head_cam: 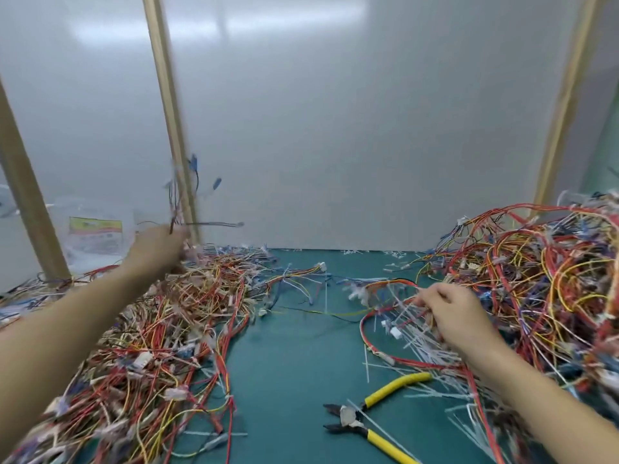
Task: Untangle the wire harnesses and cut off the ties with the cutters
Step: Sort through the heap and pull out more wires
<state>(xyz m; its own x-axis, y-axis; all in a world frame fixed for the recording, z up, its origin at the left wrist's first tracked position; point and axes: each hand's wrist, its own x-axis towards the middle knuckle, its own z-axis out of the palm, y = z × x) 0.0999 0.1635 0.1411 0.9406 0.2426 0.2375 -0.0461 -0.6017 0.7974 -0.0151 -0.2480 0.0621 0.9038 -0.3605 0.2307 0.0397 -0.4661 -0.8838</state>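
Green bench mat (288,346) shows only as a lane between the left heap (150,346) and the right heap (536,279). Left hand (157,249) grips a harness (177,202) aloft over the far-left corner. Right hand (459,316) pinches strands at the right heap's inner edge. Cutters (365,416) lie unheld by the near edge. Risk: trailing leads may snag and drag a heap into the lane.

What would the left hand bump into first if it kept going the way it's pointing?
Probably the wooden post just beyond the left hand, which holds a wire bundle; depth is hard to judge.
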